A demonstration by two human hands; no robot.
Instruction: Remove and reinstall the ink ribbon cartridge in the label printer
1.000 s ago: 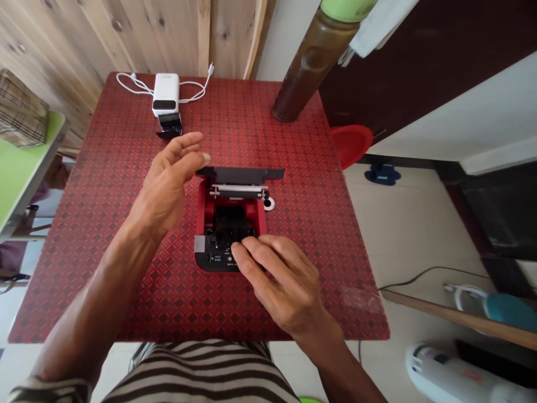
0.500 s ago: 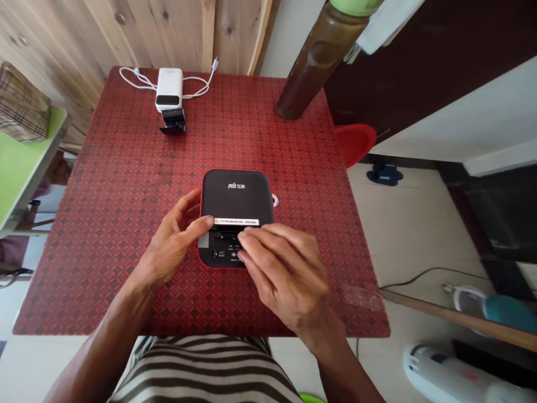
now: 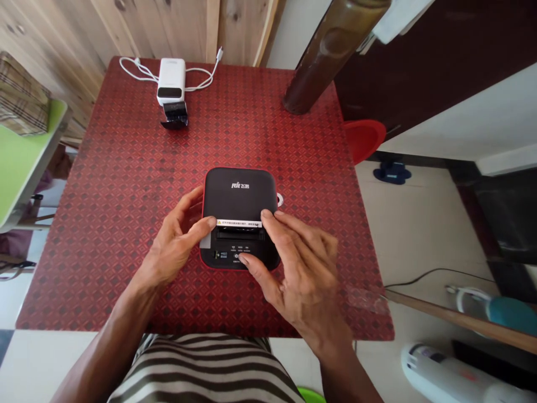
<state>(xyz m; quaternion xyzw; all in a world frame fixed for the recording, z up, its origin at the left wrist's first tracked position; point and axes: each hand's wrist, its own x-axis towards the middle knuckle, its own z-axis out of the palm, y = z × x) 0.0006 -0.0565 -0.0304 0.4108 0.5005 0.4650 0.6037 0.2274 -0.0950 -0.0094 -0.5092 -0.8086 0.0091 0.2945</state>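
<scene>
A square black device (image 3: pixel 240 193) with a red edge lies on the red patterned table. It has a white warning strip (image 3: pixel 235 223) across the top, a dark slot below that, and small buttons near the front. My left hand (image 3: pixel 180 240) grips its left side, thumb on top beside the strip and fingers down the side. Over the right part is my right hand (image 3: pixel 300 268), thumb and fingers apart. Its index fingertip rests by the strip's right end, and its thumb is at a small round button. A small white ring-like piece (image 3: pixel 280 200) shows at the device's right edge.
A white power bank (image 3: pixel 171 75) with a white cable and a piece of black wrapping (image 3: pixel 174 116) lie at the table's back left. A tall brown bottle (image 3: pixel 325 56) stands at the back right, near a red stool (image 3: pixel 366 141). A green-topped table (image 3: pixel 37 145) is at left.
The fingers of my right hand, bunched together over the slot before, have spread apart and moved right, uncovering the slot. My left hand keeps its hold. The view has shifted slightly.
</scene>
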